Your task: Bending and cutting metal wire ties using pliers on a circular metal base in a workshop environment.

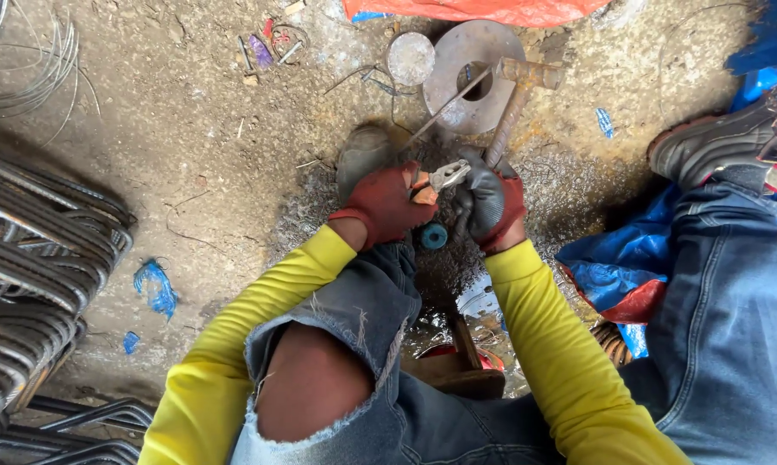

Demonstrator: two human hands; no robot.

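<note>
While we sit low over the dirt floor point(216, 146) with one torn-jeans knee raised, our two gloved hands meet just above the ground at the middle of the view. Our left hand point(387, 205), in a red glove, is closed around the orange-handled end of a pair of pliers point(444, 176), whose pale metal head points toward the other hand. Our right hand point(490, 202), in a dark grey glove with a red cuff, is curled shut beside the pliers' head; it seems to grip thin wire there, though we cannot tell exactly what lies inside the fist. A small blue-green round piece point(433, 235) sits just below and between the hands.

Just beyond the right hand a rusty hammer point(518, 99) lies with its handle slanting toward us and its head resting on the edge of a round steel disc point(466, 73) with a hole at its centre. A thin rod point(444, 108) crosses the disc toward our left shoe point(363, 155). A small round lid point(410, 58) lies touching the disc's left side.

At the left edge stands a stack of bent rebar stirrups point(35, 258), with coils of thin wire point(27, 60) above it. Blue plastic sheeting point(612, 267) lies by our right leg, and an orange sheet point(483, 10) runs along the top.
</note>
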